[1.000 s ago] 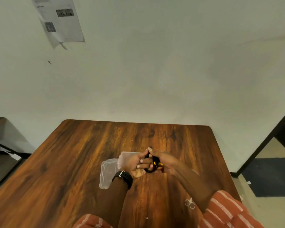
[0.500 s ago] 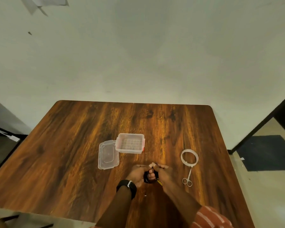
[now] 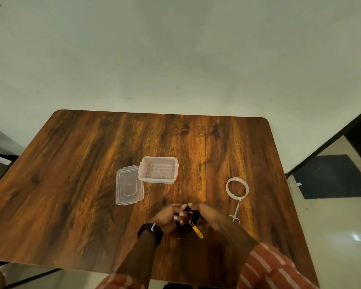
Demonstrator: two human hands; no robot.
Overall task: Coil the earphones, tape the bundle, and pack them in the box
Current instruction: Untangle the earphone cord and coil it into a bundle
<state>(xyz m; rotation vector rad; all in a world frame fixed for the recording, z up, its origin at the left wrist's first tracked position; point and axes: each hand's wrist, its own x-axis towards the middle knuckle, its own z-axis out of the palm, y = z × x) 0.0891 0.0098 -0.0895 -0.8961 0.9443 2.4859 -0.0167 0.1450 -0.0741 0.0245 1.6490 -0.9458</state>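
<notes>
Both hands meet over the near middle of the wooden table [image 3: 92,163]. My left hand [image 3: 168,216], with a black watch on its wrist, and my right hand [image 3: 206,215] are closed together on a black coiled earphone bundle [image 3: 189,213]. A yellow strap [image 3: 197,231] sticks out below the bundle. Most of the bundle is hidden by fingers. The clear plastic box [image 3: 158,170] with red clips stands open beyond my hands. Its clear lid [image 3: 129,185] lies flat to the box's left. A roll of clear tape [image 3: 237,187] lies to the right.
Small metal scissors [image 3: 235,213] lie just below the tape roll, close to my right hand. A pale wall rises behind the table's far edge. Floor and a dark mat [image 3: 331,176] show past the table's right edge.
The view has tilted down, so the table, box, tape and scissors came into sight. My hands moved from near the box toward the near edge, still gripping the bundle.
</notes>
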